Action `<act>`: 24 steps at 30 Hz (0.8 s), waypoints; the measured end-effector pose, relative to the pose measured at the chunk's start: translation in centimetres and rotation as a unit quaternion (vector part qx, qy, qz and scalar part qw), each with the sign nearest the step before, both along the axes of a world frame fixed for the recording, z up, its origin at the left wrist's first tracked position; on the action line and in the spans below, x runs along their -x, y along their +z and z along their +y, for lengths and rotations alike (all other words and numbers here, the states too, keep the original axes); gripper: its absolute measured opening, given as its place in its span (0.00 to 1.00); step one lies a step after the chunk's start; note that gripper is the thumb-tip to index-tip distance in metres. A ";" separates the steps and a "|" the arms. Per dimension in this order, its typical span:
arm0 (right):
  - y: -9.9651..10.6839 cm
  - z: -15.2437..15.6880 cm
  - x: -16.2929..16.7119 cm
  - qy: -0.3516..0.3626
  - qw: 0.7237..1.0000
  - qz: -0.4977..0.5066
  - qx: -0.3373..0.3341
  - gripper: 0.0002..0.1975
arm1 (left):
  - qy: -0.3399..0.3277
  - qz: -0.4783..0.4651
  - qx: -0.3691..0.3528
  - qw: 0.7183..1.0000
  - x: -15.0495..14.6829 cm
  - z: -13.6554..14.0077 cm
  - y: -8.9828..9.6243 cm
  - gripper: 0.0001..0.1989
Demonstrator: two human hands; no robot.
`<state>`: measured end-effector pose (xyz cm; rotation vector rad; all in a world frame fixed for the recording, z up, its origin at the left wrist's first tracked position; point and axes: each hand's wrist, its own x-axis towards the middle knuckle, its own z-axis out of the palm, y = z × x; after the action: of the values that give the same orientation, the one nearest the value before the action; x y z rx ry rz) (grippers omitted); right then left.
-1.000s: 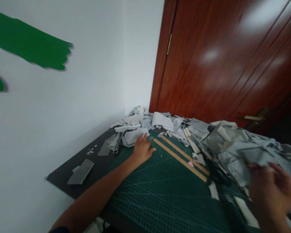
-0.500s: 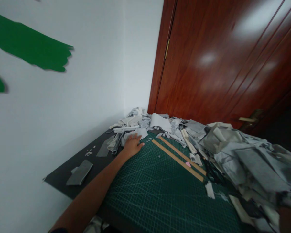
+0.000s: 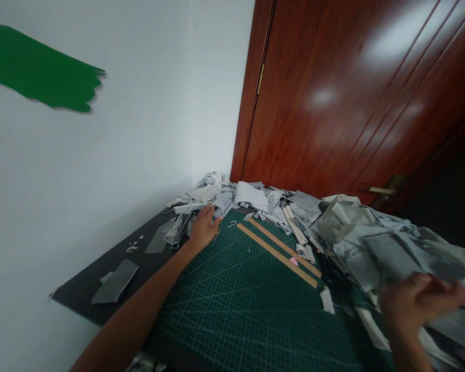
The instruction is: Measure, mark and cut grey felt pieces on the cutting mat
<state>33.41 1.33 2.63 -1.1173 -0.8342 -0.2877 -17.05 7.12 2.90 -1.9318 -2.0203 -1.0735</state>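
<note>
My left hand (image 3: 204, 230) reaches to the far left part of the green cutting mat (image 3: 248, 305), its thumb apart from the fingers. It lies over or against grey cloth scraps (image 3: 175, 230) at the mat's edge, partly covering them. No held thing shows in it. On the right, my right hand (image 3: 416, 305) is above the large heap of grey and beige cloth (image 3: 395, 253), blurred by motion. Its fingers are too smeared to read. Two wooden rulers (image 3: 277, 256) lie side by side on the mat, with a small pink piece (image 3: 293, 261) between them.
A folded grey cloth piece (image 3: 116, 281) and white bits (image 3: 132, 247) lie on the black tabletop (image 3: 81, 292) at left. Scraps, including a white piece (image 3: 251, 196), line the far edge. Behind stand a white wall (image 3: 147, 129) and a wooden door (image 3: 313, 103).
My right hand has come into view from the lower right, over the cloth heap. My left hand stays by the grey scraps, its fingers less spread. The view has shifted slightly right.
</note>
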 end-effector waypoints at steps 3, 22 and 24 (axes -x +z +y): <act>-2.0 3.4 4.4 0.137 0.990 -0.036 0.029 0.34 | -0.070 -0.177 -0.099 0.977 -0.5 0.0 1.0 0.23; -4.7 -0.4 15.9 0.568 0.734 -0.002 0.373 0.23 | -0.372 -0.300 0.267 0.837 -8.7 -2.8 -3.7 0.29; -4.7 -0.2 15.6 0.582 0.711 0.055 0.391 0.21 | -0.340 -0.225 0.169 0.898 -8.8 -3.2 -3.2 0.24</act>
<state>17.84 1.17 -2.11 -1.1073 -1.4445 1.3066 -8.22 3.88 -0.35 -2.9425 -1.8434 -1.5014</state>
